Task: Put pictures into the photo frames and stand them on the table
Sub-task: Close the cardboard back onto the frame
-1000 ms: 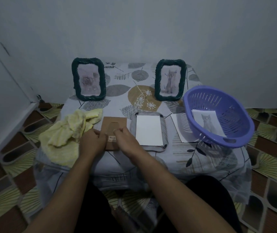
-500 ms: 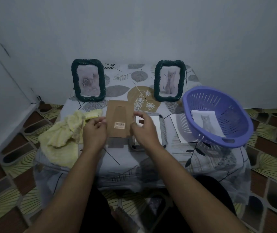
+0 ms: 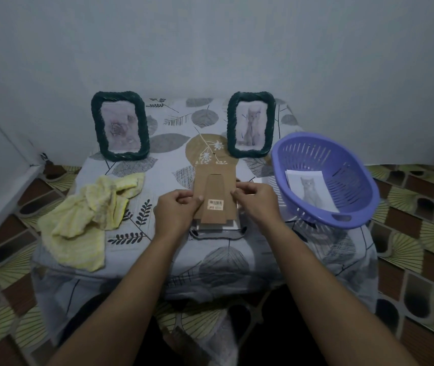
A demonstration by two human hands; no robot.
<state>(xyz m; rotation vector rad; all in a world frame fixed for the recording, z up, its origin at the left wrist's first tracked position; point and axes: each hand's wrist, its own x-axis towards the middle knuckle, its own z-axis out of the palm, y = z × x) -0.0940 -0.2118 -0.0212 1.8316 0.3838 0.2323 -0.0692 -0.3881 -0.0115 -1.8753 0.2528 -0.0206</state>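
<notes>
backing: brown cardboard backing board (image 3: 215, 191) with fold-out stand flap and barcode sticker, centre of frame, held up off the table, tilted, stand side to camera
left hand: left hand (image 3: 175, 211) pinches the board's left edge, thumb on the face, fingers behind
right hand: right hand (image 3: 256, 200) pinches the right edge, same way
target frame: third frame, lying flat face-down (image 3: 218, 228) directly under the board's lower edge; pale sheet shows in it; whether board and frame touch, can't tell
step: judged as seating the backing over the loaded frame, standing it comes after
done so far: dark green rope-twist frame with rose print (image 3: 126, 154) stands upper left; matching frame with cat print (image 3: 250, 153) stands upper centre-right
leftover: loose cat print (image 3: 309, 190) lies inside purple slotted plastic basket (image 3: 347, 180), right of frame
other: crumpled yellow cloth (image 3: 86, 215) left of hands; leaf-pattern tablecloth (image 3: 173, 143) covers the table
risk 1: board goes in skewed, catches the sheet edge, creases or shifts it; cause is the tilted approach with the opening hidden by the board
risk 2: stand flap ends up at the wrong end, so the picture sits upside down once stood
risk 3: right forearm is near the basket, which sits by the table's right edge; a wide elbow could nudge it off
risk 4: uneven pressing slides the frame on the loose cloth
</notes>
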